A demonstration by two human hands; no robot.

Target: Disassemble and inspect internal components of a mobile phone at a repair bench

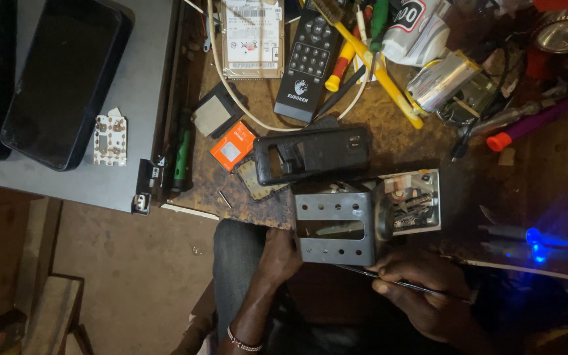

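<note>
One grey metal cabinet top (136, 85) fills the upper left, smooth and flat, and two black glossy trays (67, 79) sit on it, the far one cut off by the frame edge. Beside them lies one small white circuit pad (110, 140) with copper spots. The speckled brown workbench (389, 141) carries the clutter: one hard drive (252, 39) with a white label, one black remote control (310, 62), one black plastic phone frame (313, 154), one orange square part (233, 146), one yellow-handled tool (376, 66), one purple pen-like stick (534, 121). The upper right heap is too tangled to count. Two blue lights (534, 240) glow at right, blurred; what they belong to I cannot make out.

At the bench edge sits the one perforated grey metal bracket (335, 227), folded sheet with round holes and a slot, and one small open metal box (412, 200) of wiring just beside it. The left hand (281, 253) curls against the bracket's left side, fingers mostly hidden behind it, a beaded band on the wrist. The right hand (422, 289) pinches one thin metal rod (376, 276) between thumb and fingers, its tip under the bracket's lower edge.
</note>
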